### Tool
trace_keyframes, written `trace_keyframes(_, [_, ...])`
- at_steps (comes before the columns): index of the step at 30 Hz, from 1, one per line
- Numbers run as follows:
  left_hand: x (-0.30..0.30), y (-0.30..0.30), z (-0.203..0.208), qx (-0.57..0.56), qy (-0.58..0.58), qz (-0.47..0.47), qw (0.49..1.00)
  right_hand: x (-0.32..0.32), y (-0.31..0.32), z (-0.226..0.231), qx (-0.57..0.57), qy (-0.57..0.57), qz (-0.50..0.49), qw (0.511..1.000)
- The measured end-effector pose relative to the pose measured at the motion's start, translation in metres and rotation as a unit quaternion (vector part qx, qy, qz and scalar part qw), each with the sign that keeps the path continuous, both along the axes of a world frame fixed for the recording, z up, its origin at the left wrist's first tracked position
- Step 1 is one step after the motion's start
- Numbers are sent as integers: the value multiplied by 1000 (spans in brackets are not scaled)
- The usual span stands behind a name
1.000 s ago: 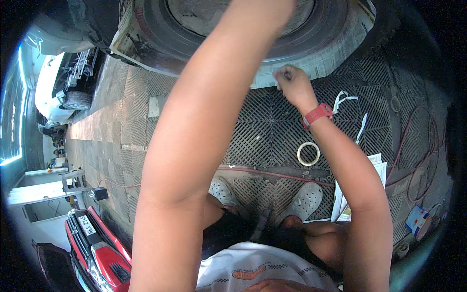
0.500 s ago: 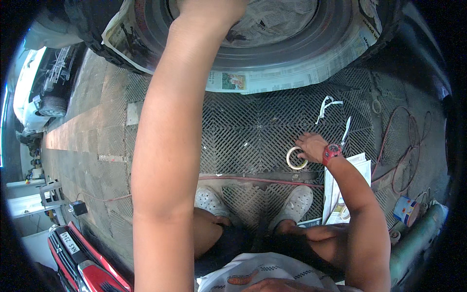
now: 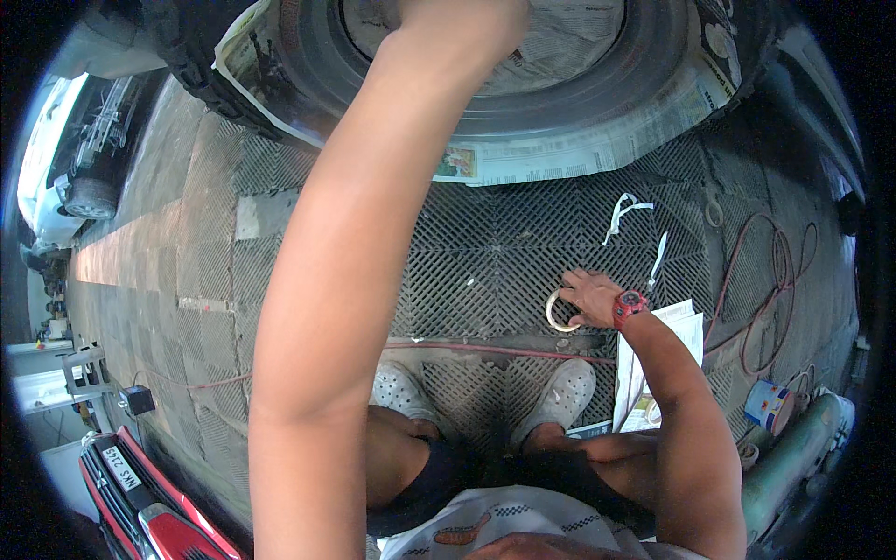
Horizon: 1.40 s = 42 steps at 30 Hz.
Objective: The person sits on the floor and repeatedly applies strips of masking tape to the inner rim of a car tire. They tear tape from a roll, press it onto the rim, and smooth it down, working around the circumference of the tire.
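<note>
Down at the pale tape roll (image 3: 551, 313) with the right hand (image 3: 590, 297), up at the papered wheel (image 3: 560, 117) with the left hand (image 3: 471, 14)

Nearest, dressed in a white shirt (image 3: 509, 509) at 6 o'clock, above black shorts (image 3: 504, 471). Bent at the knees, in pale clogs (image 3: 567, 397), one toward 5 o'clock, one between 6 and 7. Stretching the left forearm (image 3: 322, 327) from 7 o'clock up to 12, the hand cut off by the upper edge and its fingers out of sight; cannot tell the state of that grip.

Next, past paper sheets (image 3: 630, 378) near 4 o'clock, partly under the right forearm, and over a thin red hose (image 3: 495, 350) toward 6. Wearing a red watch (image 3: 631, 305) at 3 o'clock. Just beyond it, holding the right fingers spread over the right side of the roll, a little past 3 o'clock from the centre, on the dark grated floor (image 3: 448, 299). Cannot tell pinching from merely touching.

Beyond, scattered on the floor between 2 and 3 o'clock: white strips (image 3: 627, 207). Toward 4: a small blue-labelled can (image 3: 769, 406), beside a green cylinder (image 3: 793, 476).

Farther up, at 12 o'clock: the grey wheel, with newspaper (image 3: 579, 161) along its lower edge and more across its centre.

Farthest, toward 8 o'clock: a red vehicle front (image 3: 173, 518); between 9 and 10: a white vehicle (image 3: 49, 163).
</note>
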<state>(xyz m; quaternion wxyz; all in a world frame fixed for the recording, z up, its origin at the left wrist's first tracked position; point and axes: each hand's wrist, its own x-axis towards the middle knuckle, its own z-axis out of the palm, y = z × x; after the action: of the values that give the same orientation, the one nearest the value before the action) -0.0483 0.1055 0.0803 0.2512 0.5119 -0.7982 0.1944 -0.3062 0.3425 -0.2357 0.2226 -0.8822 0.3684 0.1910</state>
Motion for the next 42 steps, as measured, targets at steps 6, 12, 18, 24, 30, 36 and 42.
trace_keyframes(6, [-12,13,4,32,18,61,997,-12,8,-2,-15,10,110,994])
trace_keyframes(12, [-20,18,17,63,5,66,996,-15,9,-14,-34,-8,113,993])
trace_keyframes(18, [-22,23,-3,205,150,-49,966,10,-33,80,-45,-86,-123,988])
trace_keyframes(24, [-15,40,-100,17,255,-169,952,32,-71,149,0,-500,-403,767])
trace_keyframes(30, [-56,11,-56,-42,10,-90,995,45,-57,77,59,-524,-490,694])
trace_keyframes(36, [-77,-13,-28,-25,-49,20,998,87,-43,81,143,-485,-439,743])
trace_keyframes(42, [-104,-4,-29,-15,-90,93,991,81,-45,78,135,-503,-434,735])
